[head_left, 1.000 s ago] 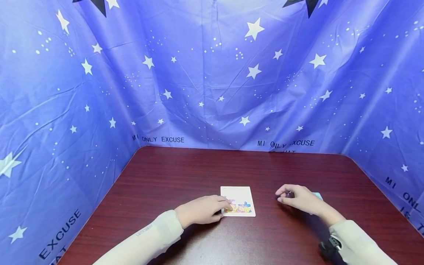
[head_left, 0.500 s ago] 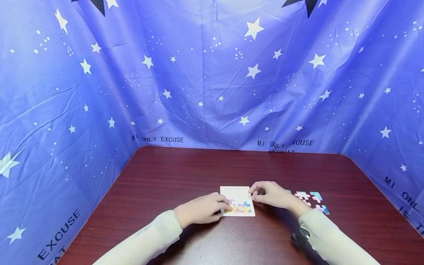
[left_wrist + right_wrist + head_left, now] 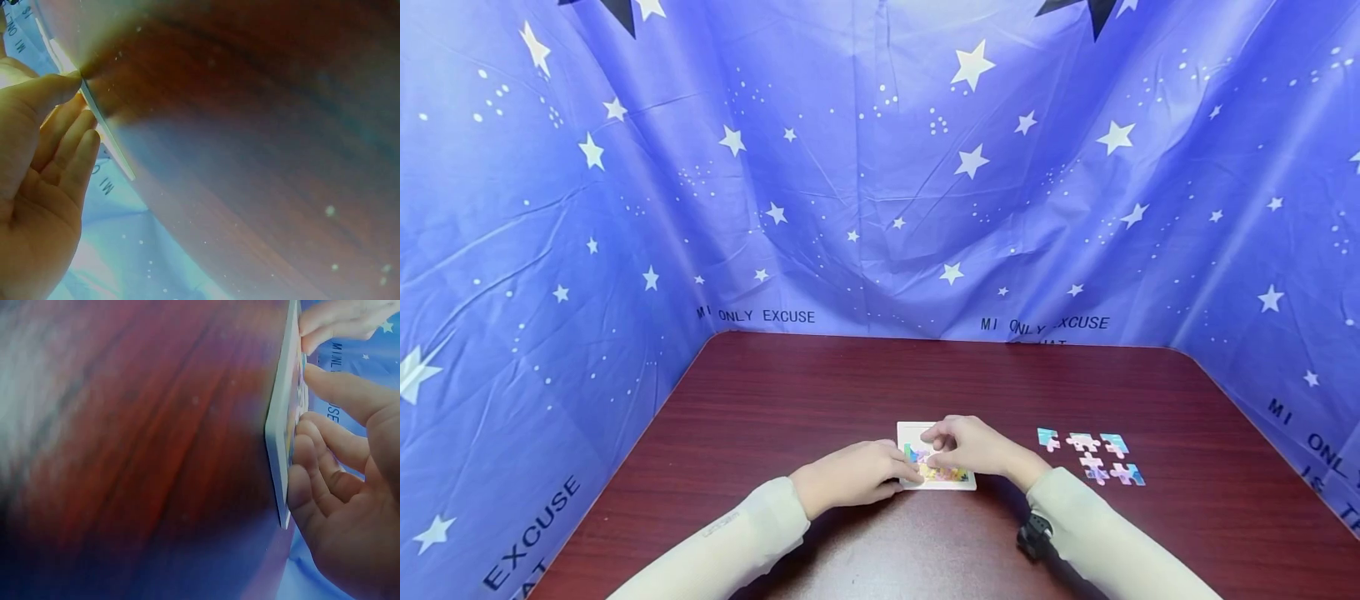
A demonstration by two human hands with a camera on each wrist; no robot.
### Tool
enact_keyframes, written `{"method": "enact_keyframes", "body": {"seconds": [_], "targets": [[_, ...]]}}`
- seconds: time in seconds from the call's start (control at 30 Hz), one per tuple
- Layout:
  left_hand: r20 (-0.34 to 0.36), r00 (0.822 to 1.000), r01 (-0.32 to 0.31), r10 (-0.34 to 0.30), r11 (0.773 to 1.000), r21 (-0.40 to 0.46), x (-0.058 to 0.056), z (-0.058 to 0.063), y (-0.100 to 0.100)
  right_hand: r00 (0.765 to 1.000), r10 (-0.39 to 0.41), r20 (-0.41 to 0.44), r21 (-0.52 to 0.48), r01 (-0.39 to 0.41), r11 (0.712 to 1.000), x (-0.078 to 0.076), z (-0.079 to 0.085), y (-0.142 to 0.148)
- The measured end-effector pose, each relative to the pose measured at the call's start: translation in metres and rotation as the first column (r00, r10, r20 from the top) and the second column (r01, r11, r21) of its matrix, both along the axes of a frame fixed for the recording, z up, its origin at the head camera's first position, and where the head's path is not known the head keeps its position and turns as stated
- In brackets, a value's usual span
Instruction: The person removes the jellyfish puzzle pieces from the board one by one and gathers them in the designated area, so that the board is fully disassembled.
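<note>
A square white puzzle tray [image 3: 936, 427] lies on the table, its near part filled with colourful puzzle pieces [image 3: 951, 473]. My left hand [image 3: 853, 475] rests at the tray's left side. Its thumb touches the near left edge, and its other fingers lie fairly straight over the tray. Above the tray, my right hand [image 3: 981, 446] reaches in from the right. In the right wrist view, its thumb and index finger pinch a small puzzle piece [image 3: 303, 397], mostly hidden. Several loose pieces [image 3: 1082, 442] lie on the table to the right.
The dark red wooden table [image 3: 805, 392] has its back edge against a blue curtain [image 3: 850, 167] with white stars. The curtain also hangs along both sides. A black watch-like device [image 3: 1033, 536] sits at the right wrist.
My right hand has moved left from the loose pieces to over the tray, uncovering those pieces. The left hand has stayed at the tray's left side.
</note>
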State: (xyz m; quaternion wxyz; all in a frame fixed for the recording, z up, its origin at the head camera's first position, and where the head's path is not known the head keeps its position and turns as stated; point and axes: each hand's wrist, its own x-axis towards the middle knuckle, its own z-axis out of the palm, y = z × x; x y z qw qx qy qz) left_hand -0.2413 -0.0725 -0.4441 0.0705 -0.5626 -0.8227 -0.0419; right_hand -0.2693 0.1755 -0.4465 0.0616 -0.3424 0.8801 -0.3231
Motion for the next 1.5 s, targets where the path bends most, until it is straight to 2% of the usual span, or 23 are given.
{"method": "enact_keyframes", "body": {"seconds": [0.2,0.53,0.77,0.97,1.23,1.5], "targets": [[0.044,0.999,0.000,-0.002,0.999,0.045,0.001,0.001,0.000,0.999,-0.017,-0.050,0.005,0.018,1.000,0.002,-0.004,-0.005],[0.070,0.997,-0.022,0.019,0.999,0.044,0.000,-0.001,0.000,1.000,-0.024,0.008,-0.023,0.024,0.999,0.002,-0.006,-0.007],[0.058,0.998,0.012,-0.016,0.998,0.063,-0.002,-0.002,-0.002,0.996,-0.061,0.067,-0.057,0.064,0.996,0.003,-0.003,-0.013],[0.064,0.998,-0.007,0.004,0.999,0.045,-0.002,-0.002,-0.002,0.994,-0.091,0.057,-0.071,0.095,0.993,0.004,-0.003,-0.014],[0.079,0.996,-0.041,0.038,0.998,0.036,-0.002,-0.003,-0.002,0.994,-0.089,0.069,-0.083,0.095,0.992,0.004,-0.002,-0.014],[0.028,1.000,-0.015,0.014,0.999,0.038,-0.003,-0.005,-0.003,0.995,-0.077,0.059,-0.088,0.082,0.993,0.003,0.000,-0.011]]}}
